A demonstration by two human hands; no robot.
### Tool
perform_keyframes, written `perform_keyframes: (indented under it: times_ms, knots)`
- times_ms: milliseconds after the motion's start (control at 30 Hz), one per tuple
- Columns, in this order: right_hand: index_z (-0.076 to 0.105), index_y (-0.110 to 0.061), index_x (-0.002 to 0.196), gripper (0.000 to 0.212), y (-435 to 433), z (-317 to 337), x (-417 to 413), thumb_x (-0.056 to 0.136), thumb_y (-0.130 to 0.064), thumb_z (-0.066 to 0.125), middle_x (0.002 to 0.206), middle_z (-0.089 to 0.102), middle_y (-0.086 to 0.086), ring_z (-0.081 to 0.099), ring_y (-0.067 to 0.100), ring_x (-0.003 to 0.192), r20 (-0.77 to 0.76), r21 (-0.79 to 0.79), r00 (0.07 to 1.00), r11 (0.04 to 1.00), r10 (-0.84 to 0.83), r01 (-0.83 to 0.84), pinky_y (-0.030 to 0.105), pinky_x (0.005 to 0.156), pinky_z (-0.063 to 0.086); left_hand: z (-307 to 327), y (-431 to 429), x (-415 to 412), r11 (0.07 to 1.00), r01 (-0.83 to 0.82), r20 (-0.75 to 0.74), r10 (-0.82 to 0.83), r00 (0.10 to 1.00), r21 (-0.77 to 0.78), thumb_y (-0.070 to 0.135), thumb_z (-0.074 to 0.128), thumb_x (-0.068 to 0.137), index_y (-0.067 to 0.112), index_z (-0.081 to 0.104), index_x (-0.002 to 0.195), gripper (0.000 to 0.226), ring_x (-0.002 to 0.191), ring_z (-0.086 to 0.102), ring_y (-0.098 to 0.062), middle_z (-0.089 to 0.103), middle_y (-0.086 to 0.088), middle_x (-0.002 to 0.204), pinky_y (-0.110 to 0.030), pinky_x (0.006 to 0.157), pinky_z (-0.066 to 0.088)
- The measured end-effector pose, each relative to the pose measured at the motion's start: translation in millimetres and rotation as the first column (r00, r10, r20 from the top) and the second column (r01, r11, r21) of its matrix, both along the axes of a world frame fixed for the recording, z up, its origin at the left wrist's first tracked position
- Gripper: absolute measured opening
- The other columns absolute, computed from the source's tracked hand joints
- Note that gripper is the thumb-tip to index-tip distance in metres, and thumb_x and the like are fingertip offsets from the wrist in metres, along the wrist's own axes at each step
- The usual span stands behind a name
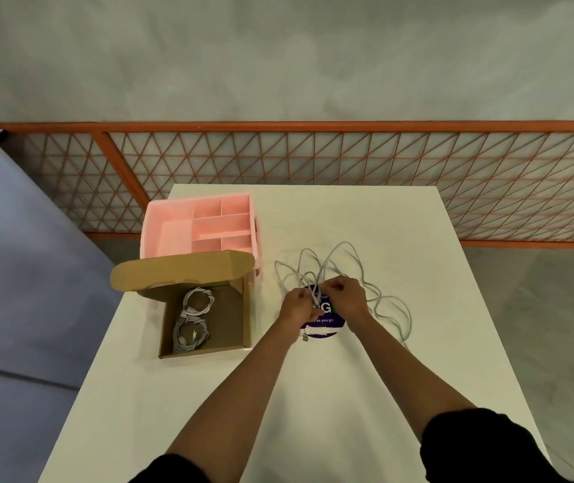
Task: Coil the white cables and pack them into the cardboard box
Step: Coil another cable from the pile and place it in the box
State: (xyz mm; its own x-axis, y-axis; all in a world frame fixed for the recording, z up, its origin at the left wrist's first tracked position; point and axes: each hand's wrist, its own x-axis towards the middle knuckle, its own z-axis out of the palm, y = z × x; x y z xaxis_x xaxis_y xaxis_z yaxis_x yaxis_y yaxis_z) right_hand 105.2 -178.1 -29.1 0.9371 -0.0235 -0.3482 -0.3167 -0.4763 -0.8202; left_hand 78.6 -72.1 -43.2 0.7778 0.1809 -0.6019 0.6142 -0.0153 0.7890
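Note:
A loose white cable (343, 263) sprawls in loops over the white table (313, 395), right of centre. My left hand (297, 306) and my right hand (346, 296) are close together above a round purple sticker, both pinching strands of this cable near one end. A plug end hangs just below my left hand. The open cardboard box (240, 315) lies to the left with its flap raised. Inside it rest two coiled white cables (193, 320).
A pink plastic organiser (170, 221) with several compartments stands behind the box. A round purple sticker (324, 322) marks the table under my hands. An orange mesh fence (313, 155) runs beyond the table's far edge. Grey floor surrounds the table.

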Motion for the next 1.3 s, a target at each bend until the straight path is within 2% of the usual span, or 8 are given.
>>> perform_keyframes:
  times_ms: [167, 267, 433, 633, 867, 1000, 1133, 1300]
  knots:
    - [0.059, -0.009, 0.094, 0.009, -7, 9, -3, 0.094, -0.016, 0.054, 0.089, 0.062, 0.005, 0.058, 0.019, 0.081, 0.009, 0.097, 0.998, 0.994, 0.058, -0.059, 0.027, 0.071, 0.046, 22, 1, -3, 0.992, -0.1, 0.05, 0.104, 0.993, -0.075, 0.019, 0.052, 0.097, 0.01, 0.063, 0.083, 0.02, 0.047, 0.051, -0.008, 0.06, -0.004, 0.07, -0.017, 0.05, 0.045]
    - [0.056, -0.011, 0.095, 0.008, -13, 19, -10, 0.095, -0.017, 0.052, 0.093, 0.063, 0.006, 0.061, 0.022, 0.086, 0.009, 0.162, 0.998, 0.985, 0.057, -0.058, 0.034, 0.079, 0.049, 32, 3, -10, 0.986, -0.112, 0.049, 0.119, 0.992, -0.125, 0.0, 0.057, 0.088, 0.008, 0.066, 0.086, 0.012, 0.043, 0.04, -0.008, 0.056, -0.006, 0.064, -0.017, 0.047, 0.038]
    - [0.051, -0.014, 0.087, 0.012, -29, 45, -29, 0.098, -0.011, 0.046, 0.089, 0.07, 0.004, 0.063, 0.018, 0.08, 0.065, 0.227, 0.993, 0.967, 0.101, -0.113, 0.027, 0.073, 0.049, 51, 4, -29, 0.976, -0.045, 0.003, 0.047, 0.999, -0.214, 0.027, 0.039, 0.102, 0.013, 0.066, 0.093, 0.032, 0.051, 0.045, -0.011, 0.07, 0.0, 0.074, -0.019, 0.052, 0.042]
    - [0.05, -0.006, 0.095, 0.011, -42, 88, -52, 0.1, -0.012, 0.043, 0.08, 0.069, 0.001, 0.062, 0.017, 0.072, 0.137, 0.295, 0.985, 0.944, 0.108, -0.145, 0.024, 0.066, 0.05, 45, 10, -73, 0.922, 0.377, 0.048, -0.382, 0.923, 0.087, 0.031, 0.059, 0.092, 0.018, 0.057, 0.084, 0.016, 0.064, 0.053, -0.01, 0.063, 0.001, 0.075, -0.019, 0.06, 0.042]
    - [0.057, -0.001, 0.106, 0.017, -61, 124, -58, 0.099, -0.013, 0.046, 0.078, 0.063, 0.005, 0.058, 0.017, 0.067, 0.193, 0.361, 0.981, 0.931, -0.014, -0.058, 0.025, 0.065, 0.049, 32, 23, -108, 0.858, 0.334, 0.049, -0.381, 0.923, 0.39, 0.034, 0.049, 0.097, 0.013, 0.054, 0.091, 0.022, 0.068, 0.052, -0.013, 0.059, -0.004, 0.086, -0.023, 0.061, 0.04]
    - [0.058, 0.0, 0.109, 0.02, -66, 111, -60, 0.098, -0.012, 0.046, 0.075, 0.062, 0.005, 0.055, 0.017, 0.063, 0.108, 0.33, 0.989, 0.942, -0.106, 0.065, 0.027, 0.065, 0.046, 35, 33, -119, 0.818, 0.272, 0.113, -0.376, 0.92, 0.506, 0.034, 0.057, 0.093, 0.014, 0.066, 0.094, 0.022, 0.104, 0.044, -0.024, 0.048, -0.015, 0.107, -0.025, 0.086, 0.034]
    - [0.055, -0.003, 0.111, 0.019, -63, 85, -70, 0.095, -0.011, 0.049, 0.086, 0.068, 0.013, 0.058, 0.019, 0.065, 0.041, 0.231, 0.991, 0.966, -0.124, 0.112, 0.028, 0.063, 0.046, 45, 42, -121, 0.736, 0.241, 0.166, -0.433, 0.886, 0.633, 0.039, 0.061, 0.089, 0.027, 0.061, 0.077, 0.017, 0.103, 0.052, -0.019, 0.055, 0.002, 0.091, -0.034, 0.096, 0.033]
    - [0.053, -0.013, 0.129, 0.045, -46, 65, -86, 0.087, 0.002, 0.047, 0.138, 0.045, 0.009, 0.048, 0.025, 0.123, 0.132, -0.15, 0.985, 0.985, 0.109, -0.089, 0.036, 0.105, 0.036, 66, 42, -128, 0.693, 0.308, 0.144, -0.512, 0.847, 0.652, 0.042, 0.072, 0.08, 0.028, 0.057, 0.069, 0.023, 0.078, 0.052, -0.007, 0.053, 0.014, 0.066, -0.039, 0.087, 0.03]
